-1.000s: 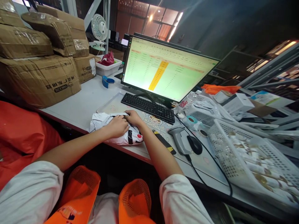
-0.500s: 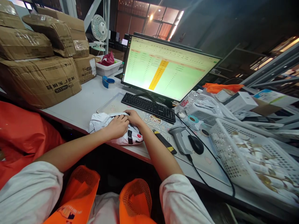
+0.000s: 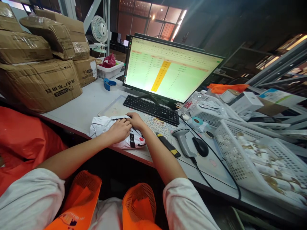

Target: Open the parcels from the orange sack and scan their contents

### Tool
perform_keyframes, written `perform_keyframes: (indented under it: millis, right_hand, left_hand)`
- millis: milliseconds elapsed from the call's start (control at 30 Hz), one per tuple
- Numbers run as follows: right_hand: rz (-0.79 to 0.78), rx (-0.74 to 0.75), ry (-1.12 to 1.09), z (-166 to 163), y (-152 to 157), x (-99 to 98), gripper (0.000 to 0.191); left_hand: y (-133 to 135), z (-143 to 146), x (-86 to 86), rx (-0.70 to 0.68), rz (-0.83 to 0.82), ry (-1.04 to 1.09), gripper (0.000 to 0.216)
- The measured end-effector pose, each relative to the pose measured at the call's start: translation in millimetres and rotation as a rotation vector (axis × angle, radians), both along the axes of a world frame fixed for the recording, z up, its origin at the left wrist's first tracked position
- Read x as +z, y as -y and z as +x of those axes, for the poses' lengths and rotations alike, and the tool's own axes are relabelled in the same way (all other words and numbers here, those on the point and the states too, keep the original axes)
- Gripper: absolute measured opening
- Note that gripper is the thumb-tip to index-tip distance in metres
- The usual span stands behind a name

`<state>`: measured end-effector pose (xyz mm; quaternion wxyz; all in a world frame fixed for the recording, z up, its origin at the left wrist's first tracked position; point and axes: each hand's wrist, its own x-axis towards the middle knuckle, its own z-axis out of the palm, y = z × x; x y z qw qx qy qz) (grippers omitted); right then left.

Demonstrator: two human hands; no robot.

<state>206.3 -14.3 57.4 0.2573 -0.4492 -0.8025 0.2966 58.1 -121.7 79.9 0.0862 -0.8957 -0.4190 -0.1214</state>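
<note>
Together, the left hand (image 3: 119, 130) and right hand (image 3: 135, 120) are resting on a white bag (image 3: 98, 127), which is lying at the near edge of the desk (image 3: 64, 115). The left fingers are curling partway over its top; the right ones are reaching its far side, mostly hidden, so one cannot tell whether either hand is gripping. Just beyond, a keyboard (image 3: 151, 110) is sitting before a monitor (image 3: 176, 72). Rightward, a knife (image 3: 168, 146), scanner (image 3: 183, 143), mouse (image 3: 200, 147) and basket (image 3: 236, 163) are crowding the space; leftward, boxes (image 3: 40, 86) are standing stacked. A printed mat (image 3: 115, 107) is covering part of the pale desk. Behind, a fan (image 3: 99, 28) is standing near the boxes, and windows (image 3: 148, 19) are letting in reddish light.
</note>
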Motion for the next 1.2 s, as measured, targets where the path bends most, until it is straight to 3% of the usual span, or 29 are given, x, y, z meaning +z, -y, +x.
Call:
perform_keyframes:
  millis: [767, 900, 1000, 1200]
  right_hand:
    - [0.02, -0.002, 0.025, -0.7, 4.3, 4.2, 0.022]
    - [0.023, -0.002, 0.036, -0.7, 4.7, 5.3, 0.022]
    - [0.023, -0.005, 0.043, -0.6, 4.9, 5.9, 0.022]
    - [0.012, -0.005, 0.043, -0.1, 4.9, 6.2, 0.02]
  left_hand:
    - [2.7, -4.7, -4.5, -0.021, 0.019, 0.03, 0.025]
    - [3.2, -9.2, -6.1, -0.141, -0.024, 0.084, 0.034]
    - [4.8, -10.4, -5.1, -0.201, -0.078, 0.152, 0.027]
    - [10.2, -1.0, 3.2, -0.112, -0.174, 0.13, 0.03]
